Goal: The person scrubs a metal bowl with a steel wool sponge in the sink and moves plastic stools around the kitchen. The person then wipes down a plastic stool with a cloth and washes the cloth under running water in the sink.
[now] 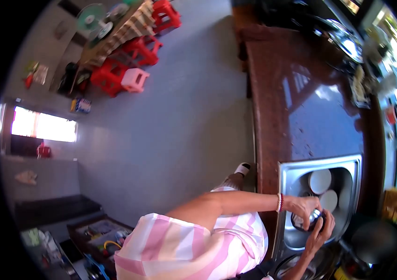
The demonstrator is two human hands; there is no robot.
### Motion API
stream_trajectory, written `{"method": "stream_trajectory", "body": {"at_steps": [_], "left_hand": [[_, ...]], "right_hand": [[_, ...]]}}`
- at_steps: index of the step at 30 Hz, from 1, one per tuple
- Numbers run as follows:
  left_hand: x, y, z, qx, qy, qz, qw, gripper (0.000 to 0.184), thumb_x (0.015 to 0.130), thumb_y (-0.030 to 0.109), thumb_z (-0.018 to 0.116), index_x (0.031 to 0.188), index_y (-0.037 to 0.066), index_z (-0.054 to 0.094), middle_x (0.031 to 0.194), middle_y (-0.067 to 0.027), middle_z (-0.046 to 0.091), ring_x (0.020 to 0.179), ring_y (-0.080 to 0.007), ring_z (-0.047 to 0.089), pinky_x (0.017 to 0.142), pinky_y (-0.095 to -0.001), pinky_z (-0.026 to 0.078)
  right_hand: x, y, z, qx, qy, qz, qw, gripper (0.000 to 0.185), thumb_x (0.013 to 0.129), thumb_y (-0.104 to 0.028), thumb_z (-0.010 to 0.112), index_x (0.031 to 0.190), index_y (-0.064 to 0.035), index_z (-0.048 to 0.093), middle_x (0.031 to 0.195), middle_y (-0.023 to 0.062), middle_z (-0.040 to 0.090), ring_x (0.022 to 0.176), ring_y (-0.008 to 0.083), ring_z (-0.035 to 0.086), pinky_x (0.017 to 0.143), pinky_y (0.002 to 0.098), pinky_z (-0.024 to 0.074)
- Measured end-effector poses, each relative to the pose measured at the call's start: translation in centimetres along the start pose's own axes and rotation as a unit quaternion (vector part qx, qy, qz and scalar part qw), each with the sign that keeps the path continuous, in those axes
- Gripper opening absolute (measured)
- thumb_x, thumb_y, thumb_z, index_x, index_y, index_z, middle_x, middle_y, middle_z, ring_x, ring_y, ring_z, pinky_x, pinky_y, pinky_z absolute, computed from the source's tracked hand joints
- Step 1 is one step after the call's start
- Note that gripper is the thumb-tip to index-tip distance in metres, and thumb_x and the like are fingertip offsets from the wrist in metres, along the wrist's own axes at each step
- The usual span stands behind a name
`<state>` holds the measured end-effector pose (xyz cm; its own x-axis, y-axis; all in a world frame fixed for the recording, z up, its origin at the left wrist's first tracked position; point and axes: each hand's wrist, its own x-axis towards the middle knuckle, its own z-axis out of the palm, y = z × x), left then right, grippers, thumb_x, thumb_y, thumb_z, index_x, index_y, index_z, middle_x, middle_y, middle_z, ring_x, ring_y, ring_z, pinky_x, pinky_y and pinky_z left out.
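Note:
Over the steel sink [280, 186], both my hands are close together around a small shiny metal dish-like item [316, 215]. My left hand [304, 208], with beaded bracelets at the wrist, reaches in with its fingers curled down onto the item. From the other side my right hand [320, 232] has its fingers bent around the item's edge. Its exact kind is hard to make out, as the fingers cover much of it. Two white round dishes, an upper one [320, 181] and a lower one [329, 199], lie in the basin beside my hands.
A brown polished counter [271, 102] runs beyond the sink, with a wet patch near it. A dark round pan [376, 240] and a sponge-coloured stack [396, 205] sit to the right. Red stools [110, 77] stand by a cloth-covered table [114, 35] across the floor.

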<state>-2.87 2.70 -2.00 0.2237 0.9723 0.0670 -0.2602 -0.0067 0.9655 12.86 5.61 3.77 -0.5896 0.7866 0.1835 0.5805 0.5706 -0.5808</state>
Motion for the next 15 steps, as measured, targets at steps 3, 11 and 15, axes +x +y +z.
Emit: {"method": "stream_trajectory", "body": {"at_steps": [3, 11, 15], "left_hand": [[-0.7, 1.3, -1.2, -0.054, 0.029, 0.003, 0.998, 0.039, 0.042, 0.015, 0.079, 0.071, -0.005, 0.061, 0.065, -0.0097, 0.061, 0.062, -0.0161, 0.059, 0.055, -0.0283, 0.046], [-2.0, 2.4, -2.5, -0.217, 0.059, 0.021, 0.974, 0.038, 0.054, 0.007, 0.08, 0.086, -0.003, 0.061, 0.077, -0.0043, 0.063, 0.066, -0.0091, 0.058, 0.059, -0.0226, 0.047], [-2.3, 1.1, -0.4, -0.31, 0.087, -0.013, 0.947, 0.046, 0.059, 0.009, 0.077, 0.1, -0.004, 0.06, 0.089, -0.0061, 0.065, 0.08, -0.0108, 0.06, 0.074, -0.0232, 0.049]], "right_hand": [[2.7, 0.1, 0.5, 0.036, -0.041, 0.008, 0.998, 0.016, 0.088, -0.011, 0.048, 0.093, 0.0027, 0.055, 0.086, 0.0161, 0.055, 0.08, 0.0296, 0.054, 0.071, 0.0386, 0.0433], [3.6, 4.3, 2.2, 0.4, -0.051, 0.236, 0.884, 0.027, 0.095, -0.03, 0.048, 0.1, -0.0037, 0.052, 0.09, 0.0049, 0.052, 0.086, 0.0129, 0.05, 0.075, 0.027, 0.0425], [-2.1, 8.0, 1.7, 0.552, -0.016, 0.404, 0.73, 0.056, 0.089, -0.047, 0.052, 0.128, -0.0079, 0.044, 0.122, 0.0084, 0.051, 0.114, 0.0235, 0.049, 0.094, 0.0369, 0.0423]]}}
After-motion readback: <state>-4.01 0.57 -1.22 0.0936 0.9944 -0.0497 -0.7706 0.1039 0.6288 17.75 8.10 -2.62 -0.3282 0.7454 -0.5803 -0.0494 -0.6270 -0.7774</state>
